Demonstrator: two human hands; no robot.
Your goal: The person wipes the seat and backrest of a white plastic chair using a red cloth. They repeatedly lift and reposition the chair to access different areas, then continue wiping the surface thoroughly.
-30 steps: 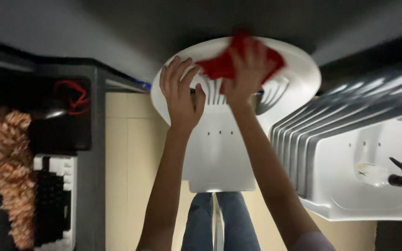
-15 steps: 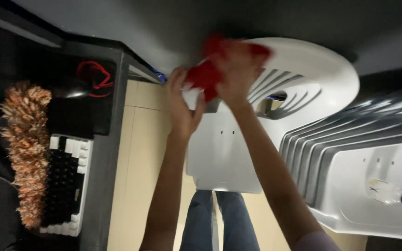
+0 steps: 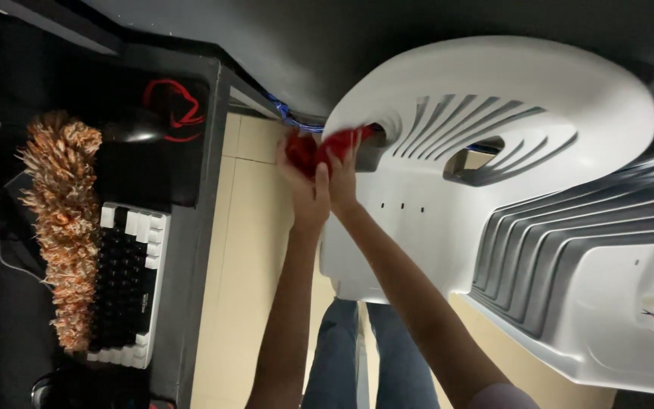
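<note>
Red cloth (image 3: 319, 148) is bunched at the edge of the white plastic chair (image 3: 448, 220), just left of its slotted backrest, and both hands meet on it in the head view (the only view there is). The left hand (image 3: 306, 189) lies against the near side of the cloth with its grip closed around the lower folds. The right hand (image 3: 341, 173) sits just beside it, touching it, fingers curled into the same wad, so each grip holds cloth and neither is spread wide. From both hands the cloth lies straight ahead, up the line of the forearms; its long axis runs sideways, along the chair's rim toward the slots. The two hands look equally near. A second white chair (image 3: 599, 280) stands to the right. On the dark worktop (image 3: 191, 250) at left rest a fluffy orange duster (image 3: 62, 227) and a black-and-white keyboard (image 3: 126, 284), well apart from the hands.
</note>
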